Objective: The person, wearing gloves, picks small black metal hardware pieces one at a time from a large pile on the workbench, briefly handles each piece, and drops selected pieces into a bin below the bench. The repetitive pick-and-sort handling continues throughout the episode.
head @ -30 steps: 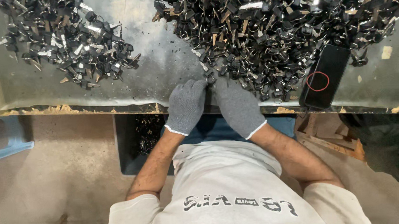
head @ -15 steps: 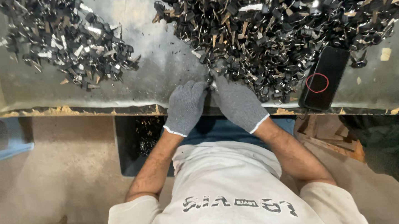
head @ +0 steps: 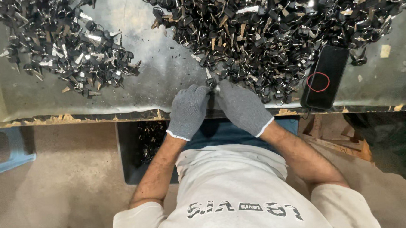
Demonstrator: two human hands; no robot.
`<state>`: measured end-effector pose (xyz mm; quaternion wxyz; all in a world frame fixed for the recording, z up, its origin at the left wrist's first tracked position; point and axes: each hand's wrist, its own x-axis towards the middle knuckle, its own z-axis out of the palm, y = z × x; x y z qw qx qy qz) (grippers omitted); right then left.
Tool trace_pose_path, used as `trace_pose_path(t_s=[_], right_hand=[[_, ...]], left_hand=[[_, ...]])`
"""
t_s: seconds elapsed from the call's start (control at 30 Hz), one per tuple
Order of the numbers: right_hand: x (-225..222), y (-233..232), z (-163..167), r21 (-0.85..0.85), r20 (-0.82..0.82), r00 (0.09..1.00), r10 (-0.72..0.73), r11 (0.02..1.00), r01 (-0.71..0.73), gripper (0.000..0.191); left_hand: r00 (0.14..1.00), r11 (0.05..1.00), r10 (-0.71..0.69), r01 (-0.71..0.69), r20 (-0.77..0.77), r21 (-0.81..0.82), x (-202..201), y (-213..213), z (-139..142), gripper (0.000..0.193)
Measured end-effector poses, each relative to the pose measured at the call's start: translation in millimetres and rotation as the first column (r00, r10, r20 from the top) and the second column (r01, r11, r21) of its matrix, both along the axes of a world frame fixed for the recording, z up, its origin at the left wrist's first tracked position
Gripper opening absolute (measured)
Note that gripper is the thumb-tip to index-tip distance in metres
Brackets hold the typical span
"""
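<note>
Metal worktable [head: 164, 90] held two piles of dark keys [head: 272, 27]; gloved left hand [head: 188, 111] and right hand [head: 240, 106] pinched one small key [head: 210, 82], details unclear.

Black phone [head: 324, 76], dark screen (red ring), rt table edge.

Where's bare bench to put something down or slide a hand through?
A bare strip runs between the small left pile and the big right pile, down to the left hand. More free bench lies right of the phone. It is crowded around the right hand, at the big pile's edge.
</note>
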<state>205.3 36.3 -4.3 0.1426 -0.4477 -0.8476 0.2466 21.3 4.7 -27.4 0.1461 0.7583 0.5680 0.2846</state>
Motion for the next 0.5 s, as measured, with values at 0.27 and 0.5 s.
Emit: trace_pose_path(t_s=[0.27,0.5], right_hand=[[-3.5,5.5,7.7,-0.134,0.200,0.979,-0.029,0.989,0.057,0.036],[-7.6,-11.9,-4.1,0.131,0.203,0.977,-0.065,0.991,0.038,0.018]], left_hand=[[0.990,0.991,0.108,-0.100,0.094,-0.086,2.0,-2.1,5.2,0.037],[0.994,0.996,0.084,-0.085,0.067,0.012,3.8,-4.2,0.7,0.040]])
